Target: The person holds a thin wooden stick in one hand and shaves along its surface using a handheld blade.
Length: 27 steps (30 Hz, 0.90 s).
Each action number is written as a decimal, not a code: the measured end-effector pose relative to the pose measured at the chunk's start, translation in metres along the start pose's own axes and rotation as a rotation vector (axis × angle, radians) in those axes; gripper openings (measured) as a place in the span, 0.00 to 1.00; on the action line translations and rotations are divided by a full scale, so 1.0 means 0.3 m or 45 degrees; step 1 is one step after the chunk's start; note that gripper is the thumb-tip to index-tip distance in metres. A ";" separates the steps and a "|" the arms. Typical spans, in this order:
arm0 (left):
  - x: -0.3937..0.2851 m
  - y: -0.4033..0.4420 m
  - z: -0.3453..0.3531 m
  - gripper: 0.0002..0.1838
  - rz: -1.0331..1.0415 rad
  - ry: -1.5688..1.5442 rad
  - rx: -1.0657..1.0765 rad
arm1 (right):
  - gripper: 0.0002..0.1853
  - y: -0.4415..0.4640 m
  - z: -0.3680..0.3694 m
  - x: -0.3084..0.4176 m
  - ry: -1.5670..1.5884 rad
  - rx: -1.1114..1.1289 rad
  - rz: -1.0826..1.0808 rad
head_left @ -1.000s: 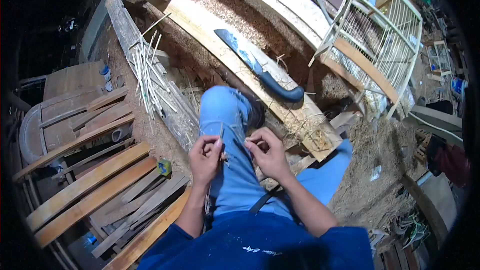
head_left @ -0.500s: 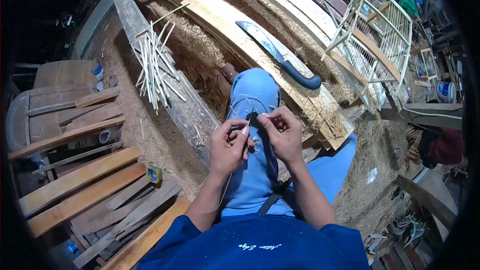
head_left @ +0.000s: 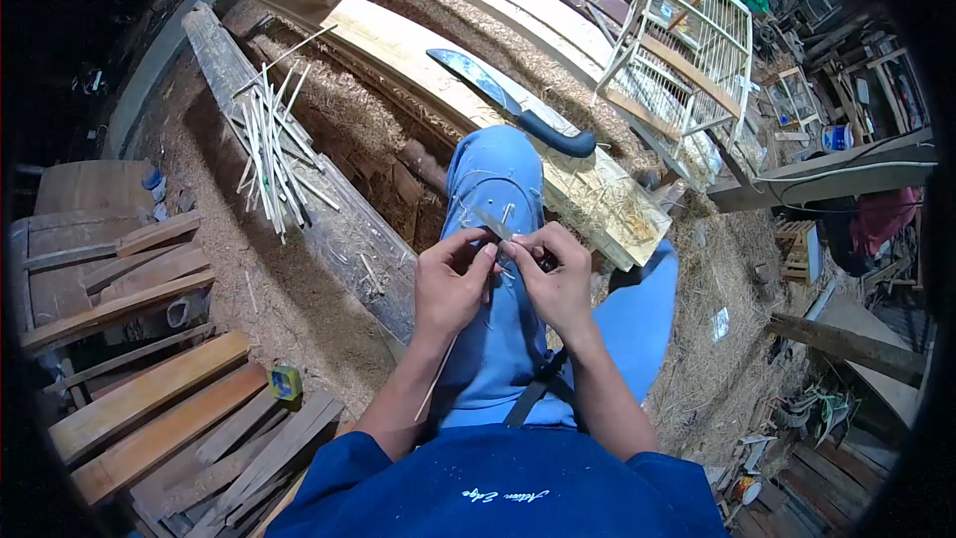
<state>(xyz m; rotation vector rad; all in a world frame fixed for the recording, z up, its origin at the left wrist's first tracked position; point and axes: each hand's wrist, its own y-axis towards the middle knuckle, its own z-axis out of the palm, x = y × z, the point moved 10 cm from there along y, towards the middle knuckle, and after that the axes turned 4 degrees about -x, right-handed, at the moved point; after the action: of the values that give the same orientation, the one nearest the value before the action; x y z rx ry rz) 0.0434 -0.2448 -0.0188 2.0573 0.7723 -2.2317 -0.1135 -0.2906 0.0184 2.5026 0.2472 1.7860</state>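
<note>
Over my knee in blue trousers, my two hands meet at the fingertips. My left hand is closed on a thin wooden stick, whose length runs back along my left forearm. A small knife is pinched in my right hand, its blade pointing up and left across my left fingertips. The stick's far end is hidden by the fingers and blade. Just beyond the knee, a large knife with a dark handle lies on a pale wooden beam.
Several thin sticks lie in a loose pile on a weathered plank to the left. A wire cage stands at upper right. Stacked boards and a yellow tape measure are at lower left. Shavings cover the ground.
The small knife's blade has turned and now shows its flat side, slanting up-left. My hands have come closer together. The surroundings have shifted left in view as my head moved.
</note>
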 end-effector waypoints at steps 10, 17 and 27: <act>-0.041 -0.021 0.035 0.12 0.074 0.007 0.062 | 0.07 -0.012 -0.067 -0.049 0.035 -0.062 0.034; -0.040 -0.048 0.010 0.13 0.059 0.079 0.057 | 0.08 -0.045 -0.098 -0.062 0.043 -0.083 0.060; 0.146 -0.116 -0.136 0.13 -0.056 -0.120 -0.133 | 0.06 -0.169 -0.014 -0.042 -0.067 0.281 0.009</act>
<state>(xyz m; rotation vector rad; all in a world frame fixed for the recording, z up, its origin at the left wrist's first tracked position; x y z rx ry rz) 0.0640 -0.1858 -0.0484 1.8932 0.9134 -2.2393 -0.1262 -0.2430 0.0009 2.6948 0.4569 1.7823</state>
